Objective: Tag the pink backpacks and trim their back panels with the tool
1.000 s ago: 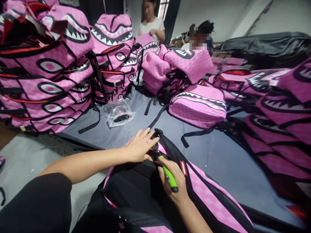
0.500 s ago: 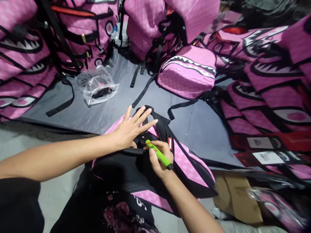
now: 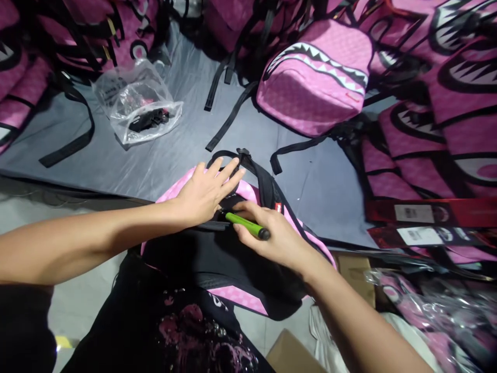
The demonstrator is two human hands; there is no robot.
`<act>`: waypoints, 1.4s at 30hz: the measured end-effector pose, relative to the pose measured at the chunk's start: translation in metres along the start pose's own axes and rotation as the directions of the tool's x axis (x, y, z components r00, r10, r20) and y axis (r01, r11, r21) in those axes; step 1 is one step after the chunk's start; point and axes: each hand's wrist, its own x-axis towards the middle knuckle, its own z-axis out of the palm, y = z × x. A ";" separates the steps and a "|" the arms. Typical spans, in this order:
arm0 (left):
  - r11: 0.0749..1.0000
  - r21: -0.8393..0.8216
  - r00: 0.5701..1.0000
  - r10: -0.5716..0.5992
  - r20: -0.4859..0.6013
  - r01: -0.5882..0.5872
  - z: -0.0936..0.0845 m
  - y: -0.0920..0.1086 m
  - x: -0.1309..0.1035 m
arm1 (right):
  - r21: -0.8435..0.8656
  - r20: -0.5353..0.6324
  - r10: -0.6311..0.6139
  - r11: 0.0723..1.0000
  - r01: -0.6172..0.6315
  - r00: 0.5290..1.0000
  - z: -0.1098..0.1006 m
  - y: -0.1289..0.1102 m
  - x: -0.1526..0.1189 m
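Note:
A green marker [image 3: 245, 225] with a black end is gripped in my right hand [image 3: 281, 239], its front end pointing left at the black back panel of a pink and black backpack [image 3: 182, 254]. Whether the tip touches the fabric is hard to see. My left hand [image 3: 207, 191] lies flat on the upper part of this backpack, fingers stretched toward its top loop and strap. The backpack rests partly on the lap and against the table edge. A small red label [image 3: 278, 207] shows beside the shoulder strap [image 3: 266, 186].
Behind it spreads a grey-covered table [image 3: 186, 140]. On it lie a clear plastic bag [image 3: 135, 103] with black parts inside and a pink shark-mouth backpack [image 3: 316, 83]. More pink backpacks [image 3: 466, 119] are stacked right and left. A cardboard box [image 3: 291, 355] sits on the floor.
The view has shifted, with the tabletop items nearer. My right hand has turned the marker flatter, and its front end now reaches further left. My left hand stays spread on the backpack.

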 end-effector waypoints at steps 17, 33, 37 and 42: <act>0.993 -0.115 0.989 -0.013 0.149 0.030 -0.011 -0.004 0.009 | -0.071 -0.252 -0.007 0.997 -0.011 0.968 0.029 -0.003 0.001; 0.987 -0.161 0.998 -0.013 0.062 0.023 0.005 -0.008 0.006 | 0.005 -0.293 0.166 0.985 -0.172 0.942 0.041 -0.015 0.001; 0.975 -0.221 0.997 -0.018 0.078 0.035 0.006 -0.009 0.006 | 0.113 -0.309 0.231 0.972 -0.205 0.923 0.044 -0.016 -0.001; 0.965 -0.261 0.994 -0.012 0.110 0.041 0.004 -0.009 0.007 | 0.120 -0.350 0.214 0.976 -0.183 0.912 0.047 -0.018 -0.003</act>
